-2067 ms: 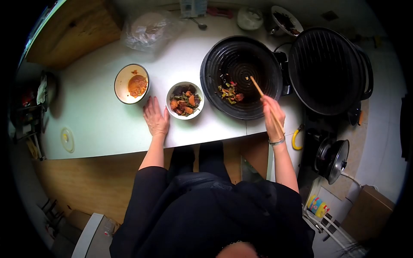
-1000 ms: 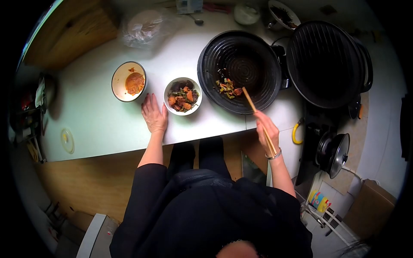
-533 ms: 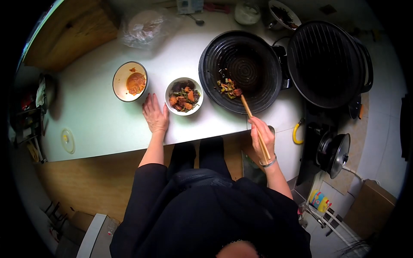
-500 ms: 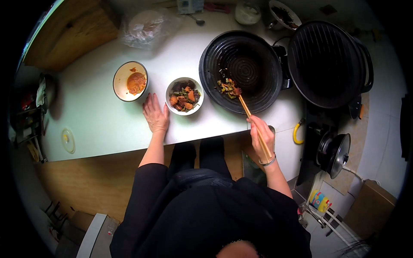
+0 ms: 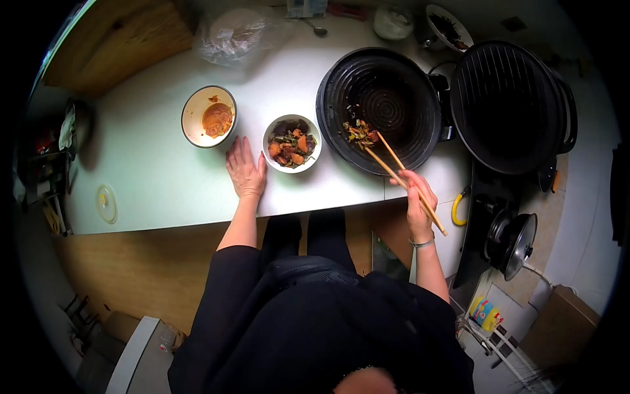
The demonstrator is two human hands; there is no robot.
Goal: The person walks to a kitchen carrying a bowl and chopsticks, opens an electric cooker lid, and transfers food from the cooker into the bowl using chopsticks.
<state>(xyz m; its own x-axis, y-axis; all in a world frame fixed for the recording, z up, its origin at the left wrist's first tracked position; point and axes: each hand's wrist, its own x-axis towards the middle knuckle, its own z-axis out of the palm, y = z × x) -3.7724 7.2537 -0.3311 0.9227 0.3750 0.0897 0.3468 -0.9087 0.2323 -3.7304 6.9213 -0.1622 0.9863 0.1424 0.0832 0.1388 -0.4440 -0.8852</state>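
My right hand [image 5: 418, 203] grips a pair of wooden chopsticks [image 5: 407, 186], their tips spread apart beside a small heap of chopped food [image 5: 361, 134]. That heap lies at the left side of the black round electric pan [image 5: 394, 75], whose ridged base looks wet and dark. My left hand [image 5: 245, 169] rests flat on the white counter with its fingers stretched out. Just right of it stands a white bowl [image 5: 292, 171] filled with orange chunks and dark greens. Beyond its fingertips is a cream bowl [image 5: 192, 118] with a dark rim and reddish sauce inside.
The pan's ridged lid [image 5: 508, 108] stands open to the right. Farther back are a plastic bag [image 5: 235, 39], a spoon [image 5: 317, 29], a jar [image 5: 392, 23] and a plate of dark food [image 5: 449, 27]. A clear small lid [image 5: 106, 203] lies at the counter's left.
The chopsticks have gone from close together to spread apart at the tips, still at the food heap. The whole view has shifted slightly; my left hand stays flat on the counter.
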